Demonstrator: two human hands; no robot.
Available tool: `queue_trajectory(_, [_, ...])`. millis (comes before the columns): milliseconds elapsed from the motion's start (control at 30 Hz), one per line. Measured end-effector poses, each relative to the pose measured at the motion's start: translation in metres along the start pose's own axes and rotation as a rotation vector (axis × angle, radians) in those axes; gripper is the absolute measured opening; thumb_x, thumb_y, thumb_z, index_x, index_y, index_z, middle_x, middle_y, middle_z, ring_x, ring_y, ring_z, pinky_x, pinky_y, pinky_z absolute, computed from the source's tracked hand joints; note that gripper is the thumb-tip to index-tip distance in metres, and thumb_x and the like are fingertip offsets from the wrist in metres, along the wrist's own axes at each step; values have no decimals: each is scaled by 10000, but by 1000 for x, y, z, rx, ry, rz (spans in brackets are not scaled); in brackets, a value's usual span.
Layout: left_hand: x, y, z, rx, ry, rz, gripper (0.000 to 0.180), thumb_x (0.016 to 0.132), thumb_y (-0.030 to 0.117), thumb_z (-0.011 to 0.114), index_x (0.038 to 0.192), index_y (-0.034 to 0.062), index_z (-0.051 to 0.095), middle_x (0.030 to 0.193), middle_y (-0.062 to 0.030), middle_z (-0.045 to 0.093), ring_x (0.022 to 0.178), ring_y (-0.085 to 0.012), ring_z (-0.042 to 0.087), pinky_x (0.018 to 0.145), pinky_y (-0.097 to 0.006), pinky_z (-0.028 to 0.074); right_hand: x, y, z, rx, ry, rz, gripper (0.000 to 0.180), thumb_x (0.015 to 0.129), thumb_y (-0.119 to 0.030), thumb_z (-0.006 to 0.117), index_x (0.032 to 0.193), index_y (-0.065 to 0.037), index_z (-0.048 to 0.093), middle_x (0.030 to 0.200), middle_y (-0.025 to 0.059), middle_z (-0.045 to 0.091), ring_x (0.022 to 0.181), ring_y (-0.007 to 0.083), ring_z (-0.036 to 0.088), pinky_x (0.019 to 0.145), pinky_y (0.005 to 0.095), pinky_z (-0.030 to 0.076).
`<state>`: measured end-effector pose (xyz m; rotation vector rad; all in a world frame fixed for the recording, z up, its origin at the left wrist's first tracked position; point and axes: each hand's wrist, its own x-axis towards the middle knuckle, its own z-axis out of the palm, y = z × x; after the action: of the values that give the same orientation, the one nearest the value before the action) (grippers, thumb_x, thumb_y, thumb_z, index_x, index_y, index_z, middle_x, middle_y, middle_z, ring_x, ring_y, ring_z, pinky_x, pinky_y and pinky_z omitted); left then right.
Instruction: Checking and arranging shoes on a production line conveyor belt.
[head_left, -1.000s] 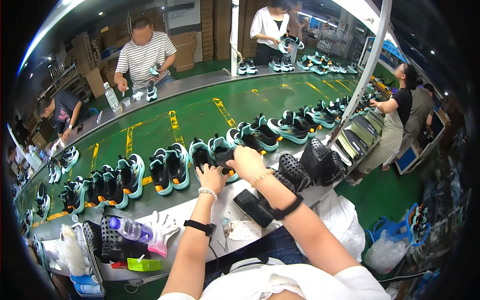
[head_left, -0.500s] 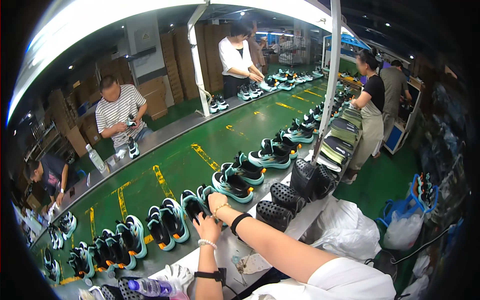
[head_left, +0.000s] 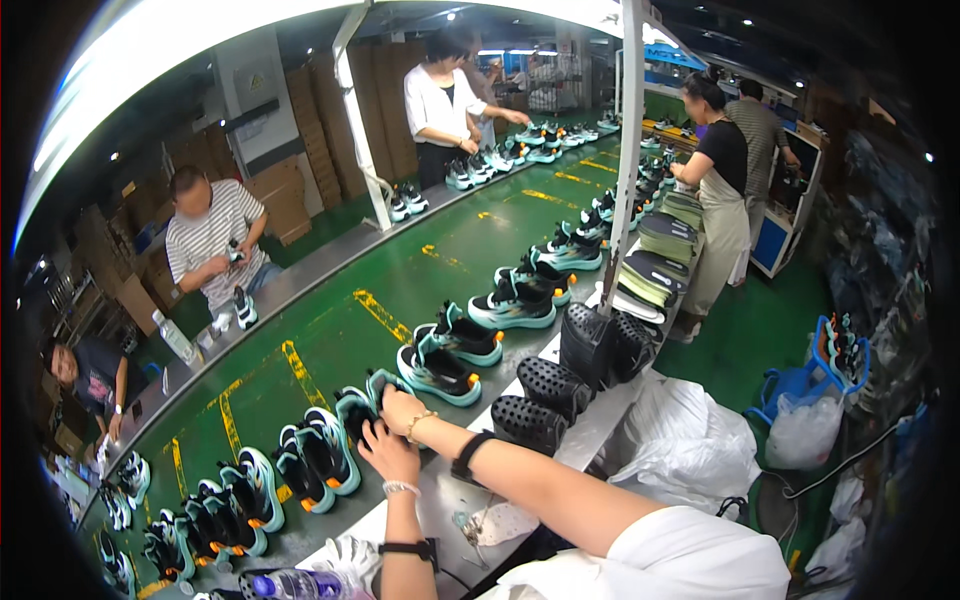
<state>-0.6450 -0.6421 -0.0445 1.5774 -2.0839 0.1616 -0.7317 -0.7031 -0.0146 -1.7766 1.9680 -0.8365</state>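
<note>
Both hands work on a pair of black and mint-green sneakers at the belt's near edge. My left hand (head_left: 390, 456) curls its fingers over the opening of the left sneaker (head_left: 352, 404). Just beyond it, my right hand (head_left: 402, 410) is closed on the right sneaker (head_left: 380, 380), its fingertips partly hidden by the shoe. To the left stands another pair of the same sneakers (head_left: 318, 452), and to the right a further pair (head_left: 440, 365). The green belt (head_left: 340, 345) has worn yellow marks.
Black perforated shoe forms (head_left: 545, 392) stand right of my right forearm, near a white post (head_left: 625, 150) and stacked insoles (head_left: 650, 275). A white plastic bag (head_left: 690, 430) lies below. A bottle (head_left: 300, 583) lies at the lower left. Co-workers stand along both sides.
The view has shifted, so the scene sits further left and lower. My hands stay at the same pair, the left fingers further over its opening. A co-worker across the belt has stretched an arm toward shoes.
</note>
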Motion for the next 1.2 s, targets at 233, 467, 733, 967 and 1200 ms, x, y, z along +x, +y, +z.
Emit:
queue_trajectory(233, [25,-18,-13,-155,115,-62,270,862,175,528,1092,76,629,1233,-91,556,1269,-318,394,1066,-555,231,-155,-9,-195,101,44,-434,347,869,-258,606,1163,-79,561,886,101,673,834,299,629,732,395,498])
queue_trajectory(467, [51,77,13,-501,-108,266,371,878,224,554,1179,9,559,1182,-214,583,1170,-345,510,1025,-405,385,-202,94,-216,15,225,-271,351,821,-223,661,1106,-30,592,974,139,652,923,309,620,809,389,493])
queue_trajectory(733, [106,77,41,-65,-502,325,179,755,107,550,790,27,706,843,-199,672,831,-347,658,762,-425,533,-209,118,-181,17,453,-341,252,789,-102,674,1024,-30,616,1104,131,599,1095,325,557,921,395,460])
queue_trajectory(967, [146,49,116,166,-735,208,269,777,132,561,971,5,696,1067,-218,649,990,-334,643,830,-411,527,-208,134,-168,47,533,-393,184,760,-56,694,934,-53,636,1073,96,589,1078,313,566,887,387,480])
queue_trajectory(1200, [141,6,180,125,-722,-95,372,834,189,509,1139,21,639,1255,-210,562,1152,-316,563,952,-385,465,-219,137,-164,99,525,-386,169,757,-58,697,919,-69,650,1099,80,597,1111,298,559,900,382,481])
